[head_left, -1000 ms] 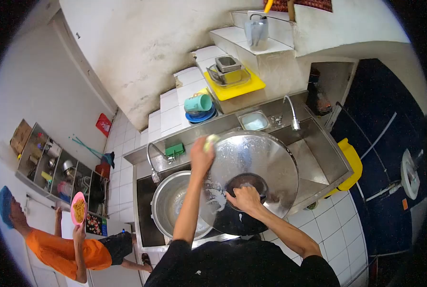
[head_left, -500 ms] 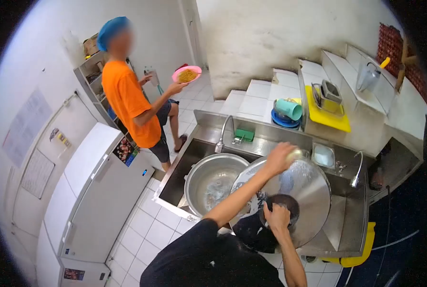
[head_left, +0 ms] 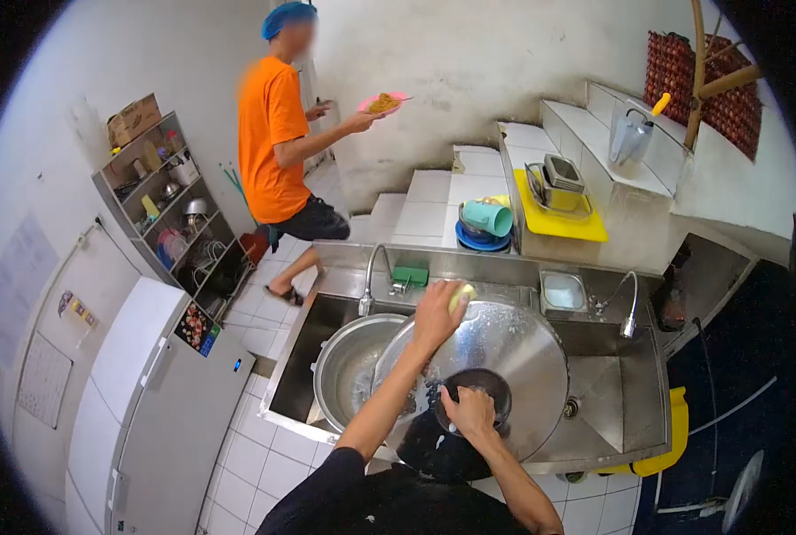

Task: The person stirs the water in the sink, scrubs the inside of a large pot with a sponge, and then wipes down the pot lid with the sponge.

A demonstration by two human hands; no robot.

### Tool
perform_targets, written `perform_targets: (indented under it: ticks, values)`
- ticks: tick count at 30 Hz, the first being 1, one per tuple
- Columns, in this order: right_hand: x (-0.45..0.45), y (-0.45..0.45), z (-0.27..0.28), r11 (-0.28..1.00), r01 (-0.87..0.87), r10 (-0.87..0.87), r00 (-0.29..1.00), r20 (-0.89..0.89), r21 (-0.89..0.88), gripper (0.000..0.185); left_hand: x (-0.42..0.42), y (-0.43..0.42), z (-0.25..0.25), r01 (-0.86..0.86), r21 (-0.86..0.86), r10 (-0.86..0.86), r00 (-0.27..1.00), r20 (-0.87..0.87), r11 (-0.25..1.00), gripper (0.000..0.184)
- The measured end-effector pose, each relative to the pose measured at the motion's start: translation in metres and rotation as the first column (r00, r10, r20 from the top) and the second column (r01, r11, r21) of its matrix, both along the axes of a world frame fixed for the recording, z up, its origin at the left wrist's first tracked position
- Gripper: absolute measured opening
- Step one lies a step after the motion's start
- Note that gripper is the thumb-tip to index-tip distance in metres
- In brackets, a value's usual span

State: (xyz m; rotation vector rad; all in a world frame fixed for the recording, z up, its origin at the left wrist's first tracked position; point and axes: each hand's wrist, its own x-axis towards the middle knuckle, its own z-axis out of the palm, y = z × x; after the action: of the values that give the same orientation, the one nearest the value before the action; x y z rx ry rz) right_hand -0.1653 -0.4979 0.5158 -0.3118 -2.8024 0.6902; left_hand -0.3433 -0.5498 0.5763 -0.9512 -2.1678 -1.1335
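A large round metal lid or pan [head_left: 523, 357], wet with suds, rests tilted over the sink. At its upper left rim, my left hand [head_left: 438, 314] is closed on a yellowish sponge [head_left: 461, 296]. My right hand [head_left: 471, 412] is closed at the dark round piece [head_left: 498, 385] in the middle of the metal disc; its fingers seem to grip a handle there, partly hidden. Left of the disc, and partly beneath it, a big aluminium pot [head_left: 334, 370] with soapy water stands in the left basin.
A person in orange [head_left: 273, 134] carries a pink plate [head_left: 396, 100] of food near the stairs. Two faucets [head_left: 368, 290] rise behind the basins. Cups and blue plates [head_left: 483, 239] and a yellow board [head_left: 585, 223] lie on the steps. A white freezer [head_left: 180, 419] stands left.
My left hand with the sponge has moved along the disc's upper edge. The person in orange has walked towards the stairs with the plate. The camera view has turned.
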Motion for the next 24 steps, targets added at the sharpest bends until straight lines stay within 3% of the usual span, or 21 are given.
perform_targets:
  ticks: [3,5,8,10,11,13,15,16,18,19,21,23,24]
  values:
    - [0.0,0.012,0.015,0.995,0.078,-0.077,0.997,0.015,-0.061,0.047,-0.011,-0.029,-0.034,-0.047,0.06,0.051,0.996,-0.073,0.997,0.026]
    - [0.001,0.024,0.019,0.974,0.209,-0.21,0.978,-0.002,-0.086,0.047,0.014,-0.059,-0.046,-0.122,0.066,0.112,0.984,0.136,0.99,0.027]
    - [-0.002,0.028,0.018,0.949,0.279,-0.284,0.959,-0.011,-0.146,0.048,0.042,-0.077,-0.073,-0.17,0.102,0.147,0.969,0.201,0.98,0.028]
    - [-0.003,0.021,0.016,0.954,0.244,-0.247,0.969,0.002,-0.177,0.049,0.05,-0.072,-0.081,-0.284,0.101,0.277,0.958,0.08,0.953,0.031]
    - [-0.005,0.015,0.01,0.958,0.233,-0.231,0.973,0.03,-0.169,0.051,0.049,-0.066,-0.08,-0.274,0.102,0.265,0.959,0.097,0.956,0.031]
    - [-0.007,-0.001,0.001,0.979,0.179,-0.179,0.984,0.011,-0.093,0.052,0.029,-0.046,-0.061,-0.246,0.126,0.255,0.965,-0.061,0.961,0.034]
    - [-0.015,-0.007,-0.001,0.984,0.17,-0.17,0.985,0.003,-0.052,0.052,0.019,-0.036,-0.045,-0.107,0.064,0.109,0.994,-0.018,0.992,0.036]
    - [-0.017,-0.01,-0.004,0.988,0.151,-0.151,0.988,-0.004,-0.024,0.052,0.015,-0.035,-0.04,-0.115,0.055,0.115,0.993,0.004,0.992,0.036]
    - [-0.026,-0.002,-0.003,0.983,0.167,-0.163,0.984,0.068,-0.07,0.051,0.018,-0.043,-0.043,0.163,-0.032,-0.162,0.986,0.03,0.986,0.036]
    - [-0.028,0.001,0.0,0.971,0.231,-0.227,0.972,0.053,-0.065,0.051,0.022,-0.052,-0.052,0.151,-0.047,-0.147,0.986,0.076,0.987,0.036]
    - [-0.033,0.012,0.005,0.955,0.275,-0.275,0.961,0.017,-0.109,0.052,0.029,-0.077,-0.072,0.342,-0.231,-0.355,0.935,-0.014,0.911,0.035]
    - [-0.037,0.015,0.004,0.917,0.296,-0.304,0.953,0.013,-0.266,0.046,0.023,-0.089,-0.073,0.37,-0.286,-0.406,0.911,-0.075,0.884,0.033]
    - [-0.042,0.016,-0.007,0.91,0.264,-0.273,0.962,0.017,-0.321,0.047,0.014,-0.081,-0.071,0.305,-0.196,-0.319,0.947,-0.043,0.932,0.032]
